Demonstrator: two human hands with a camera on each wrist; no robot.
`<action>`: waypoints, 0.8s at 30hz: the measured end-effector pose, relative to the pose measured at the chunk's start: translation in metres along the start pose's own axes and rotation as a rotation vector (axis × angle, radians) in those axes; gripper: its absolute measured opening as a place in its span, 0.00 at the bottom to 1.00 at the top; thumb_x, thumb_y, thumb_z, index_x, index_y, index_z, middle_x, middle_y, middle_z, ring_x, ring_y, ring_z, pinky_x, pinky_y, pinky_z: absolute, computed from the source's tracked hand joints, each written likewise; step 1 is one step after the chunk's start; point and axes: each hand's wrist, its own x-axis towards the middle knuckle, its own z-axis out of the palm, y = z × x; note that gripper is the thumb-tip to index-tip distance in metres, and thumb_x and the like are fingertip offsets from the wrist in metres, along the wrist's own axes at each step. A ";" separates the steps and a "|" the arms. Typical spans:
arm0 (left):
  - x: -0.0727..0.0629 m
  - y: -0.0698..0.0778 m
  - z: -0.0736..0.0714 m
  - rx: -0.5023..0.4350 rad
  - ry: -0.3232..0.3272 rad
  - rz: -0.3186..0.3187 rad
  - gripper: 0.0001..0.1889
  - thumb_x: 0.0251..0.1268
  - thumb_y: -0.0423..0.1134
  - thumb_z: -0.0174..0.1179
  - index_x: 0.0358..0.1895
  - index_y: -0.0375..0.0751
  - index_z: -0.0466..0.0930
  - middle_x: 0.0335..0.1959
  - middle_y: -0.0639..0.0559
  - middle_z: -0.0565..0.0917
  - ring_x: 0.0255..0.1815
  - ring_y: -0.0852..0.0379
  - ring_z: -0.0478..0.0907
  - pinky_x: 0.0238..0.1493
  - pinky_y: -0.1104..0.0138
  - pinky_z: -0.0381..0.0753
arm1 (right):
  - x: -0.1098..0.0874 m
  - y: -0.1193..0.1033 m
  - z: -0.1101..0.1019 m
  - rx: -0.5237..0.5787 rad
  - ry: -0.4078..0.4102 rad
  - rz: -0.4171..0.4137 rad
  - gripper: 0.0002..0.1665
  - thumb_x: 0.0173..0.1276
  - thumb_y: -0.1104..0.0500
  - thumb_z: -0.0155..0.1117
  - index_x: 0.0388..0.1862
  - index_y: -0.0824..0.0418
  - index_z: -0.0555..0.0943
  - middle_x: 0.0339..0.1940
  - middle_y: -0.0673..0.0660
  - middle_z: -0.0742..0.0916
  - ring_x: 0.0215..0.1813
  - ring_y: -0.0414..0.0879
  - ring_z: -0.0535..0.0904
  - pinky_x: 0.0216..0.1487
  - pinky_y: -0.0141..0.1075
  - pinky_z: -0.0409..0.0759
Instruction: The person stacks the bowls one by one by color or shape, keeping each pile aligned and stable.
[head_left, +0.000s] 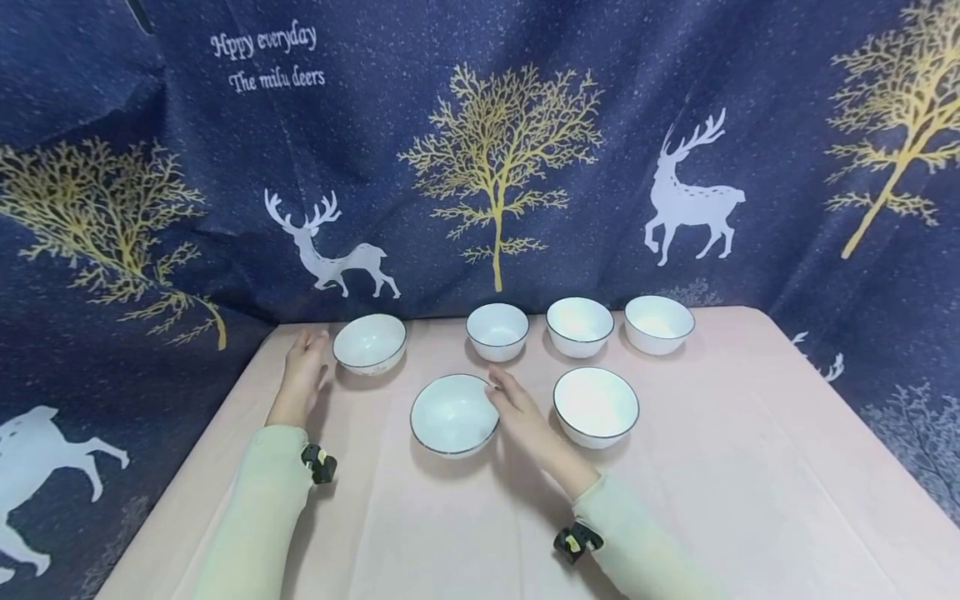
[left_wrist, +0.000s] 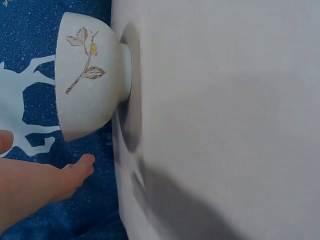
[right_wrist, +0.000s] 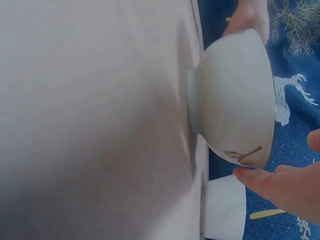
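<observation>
A navy backdrop (head_left: 367,150) bears a gold tree (head_left: 497,204) at twelve o'clock, white deer (head_left: 693,205) at two; pink surface (head_left: 442,533) at six.

Head view: front left bowl (head_left: 453,414), right rim partly hidden behind right grip (head_left: 527,423); bench (head_left: 450,533) cut off below. Left wrist view: left grip (left_wrist: 40,187) cut off at left.

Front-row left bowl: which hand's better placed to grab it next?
Right, I'd judge. The right hand is right at the right side of the front-row left bowl; the left hand is farther off, beside the back-row leftmost bowl.
</observation>
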 end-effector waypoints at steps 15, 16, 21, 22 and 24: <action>0.006 -0.015 0.004 -0.187 -0.024 -0.101 0.36 0.78 0.44 0.38 0.77 0.41 0.28 0.77 0.40 0.44 0.68 0.48 0.56 0.74 0.59 0.59 | -0.003 0.003 0.009 0.133 0.014 0.078 0.31 0.77 0.53 0.38 0.75 0.64 0.55 0.75 0.63 0.62 0.76 0.57 0.52 0.76 0.55 0.51; 0.006 -0.015 0.005 -0.198 -0.032 -0.103 0.35 0.78 0.43 0.38 0.76 0.40 0.28 0.77 0.39 0.44 0.70 0.47 0.55 0.75 0.58 0.59 | -0.004 0.003 0.009 0.139 0.008 0.087 0.32 0.77 0.53 0.37 0.76 0.63 0.55 0.76 0.62 0.62 0.77 0.57 0.52 0.76 0.55 0.51; 0.008 -0.017 0.008 -0.236 -0.053 -0.139 0.31 0.78 0.42 0.37 0.76 0.35 0.40 0.74 0.39 0.52 0.74 0.46 0.53 0.73 0.60 0.62 | -0.003 0.007 0.010 0.174 0.010 0.097 0.31 0.77 0.53 0.36 0.75 0.63 0.56 0.76 0.62 0.62 0.76 0.58 0.53 0.75 0.55 0.54; 0.009 -0.017 0.009 -0.236 -0.050 -0.148 0.30 0.79 0.43 0.37 0.76 0.35 0.43 0.72 0.40 0.54 0.73 0.47 0.55 0.73 0.60 0.63 | -0.003 0.008 0.010 0.192 0.012 0.101 0.31 0.77 0.53 0.36 0.75 0.63 0.56 0.75 0.63 0.62 0.76 0.59 0.53 0.75 0.55 0.55; 0.009 -0.018 0.010 -0.238 -0.049 -0.167 0.29 0.79 0.43 0.36 0.76 0.36 0.45 0.71 0.42 0.56 0.71 0.48 0.58 0.72 0.61 0.64 | -0.001 0.010 0.011 0.232 0.013 0.101 0.30 0.77 0.54 0.36 0.75 0.65 0.57 0.75 0.64 0.61 0.75 0.59 0.54 0.74 0.54 0.58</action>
